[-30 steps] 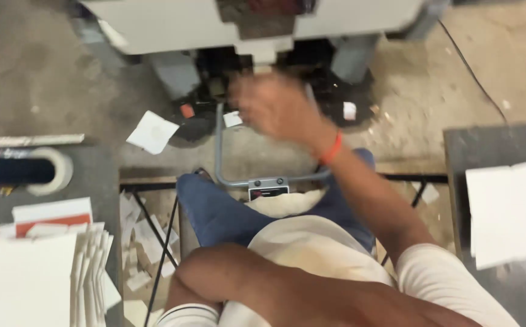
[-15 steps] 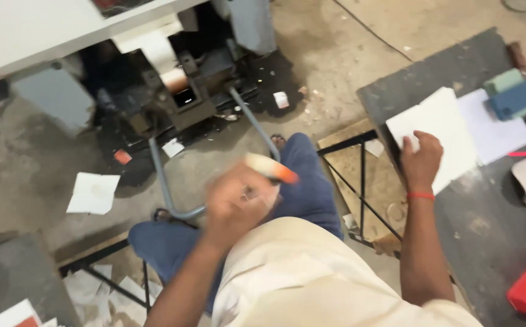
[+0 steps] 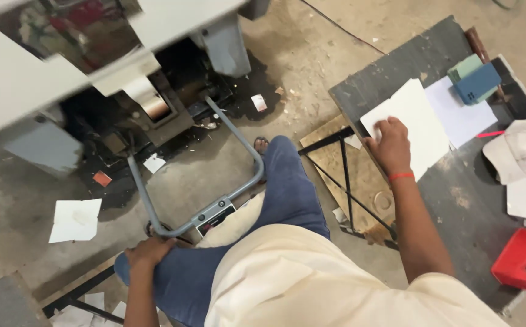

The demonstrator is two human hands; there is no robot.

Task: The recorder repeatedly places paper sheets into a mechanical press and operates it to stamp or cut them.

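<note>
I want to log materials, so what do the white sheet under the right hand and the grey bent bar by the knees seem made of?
The white sheet under the right hand looks like matte paper or thin card: flat, thin-edged. The grey bent bar looks like painted metal tubing: smooth, evenly curved, with a slight sheen.

Stained concrete floor (image 3: pixel 311 66) littered with paper scraps (image 3: pixel 75 219), grey machine housing (image 3: pixel 26 79) upper left, grey tubular foot frame (image 3: pixel 239 139), dark worn tabletop (image 3: pixel 469 200) at right, black metal table legs (image 3: pixel 348 181)
</note>
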